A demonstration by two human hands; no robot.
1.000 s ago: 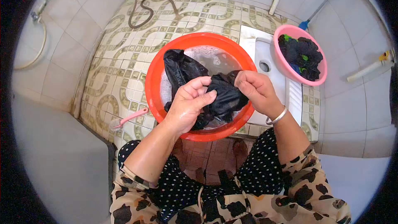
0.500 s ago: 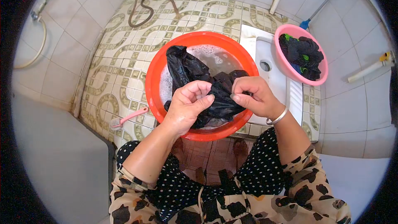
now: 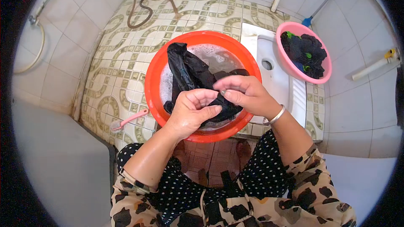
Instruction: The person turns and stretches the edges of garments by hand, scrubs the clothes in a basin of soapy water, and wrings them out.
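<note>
A red basin (image 3: 202, 36) holds soapy water with foam (image 3: 212, 54) and a wet black cloth (image 3: 187, 69), bunched from the upper left of the basin towards its front. Above the front of the cloth, my left hand (image 3: 191, 111) has its fingers curled and its thumb pointing right; what it grips, if anything, is hidden. My right hand (image 3: 248, 94), with a silver bangle at the wrist, is close beside it, thumb and fingers nearly together near the left fingertips. Whether it pinches the cloth cannot be made out.
Behind on the right, a pink basin (image 3: 281, 56) of dark clothes rests over a white squat toilet (image 3: 269, 50). A pink brush (image 3: 130, 119) lies on the tiles at left. A brown hose (image 3: 147, 12) and a blue-handled brush (image 3: 322, 5) are further back.
My right hand has moved left, towards my left hand. The stretched part of the black cloth between the hands has dropped lower into the basin. The view has shifted slightly.
</note>
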